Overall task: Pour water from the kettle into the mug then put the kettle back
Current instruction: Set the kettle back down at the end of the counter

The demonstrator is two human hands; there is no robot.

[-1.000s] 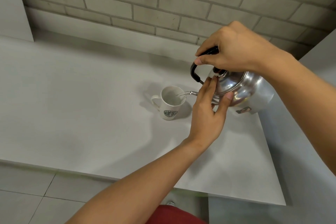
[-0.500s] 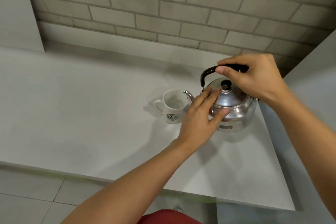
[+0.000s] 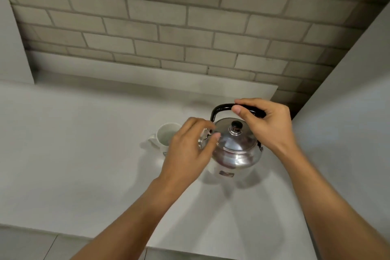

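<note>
The shiny steel kettle [image 3: 234,154] stands upright on the white counter [image 3: 84,154], its spout toward the mug. My right hand [image 3: 268,124] is closed over its black arched handle from above. My left hand [image 3: 187,152] is at the kettle's spout side, fingers loosely curled and the thumb touching the lid's edge. The white mug [image 3: 165,135] with a dark emblem stands just left of the kettle. My left hand hides its right part.
A grey brick wall [image 3: 168,27] runs behind the counter. A plain white wall [image 3: 348,112] closes the right side next to the kettle. The counter's front edge is near me, with floor tiles [image 3: 25,245] below.
The kettle went from tilted and pouring into the mug to upright, and was set down right of the mug. My left hand slid off the lid toward the spout side.
</note>
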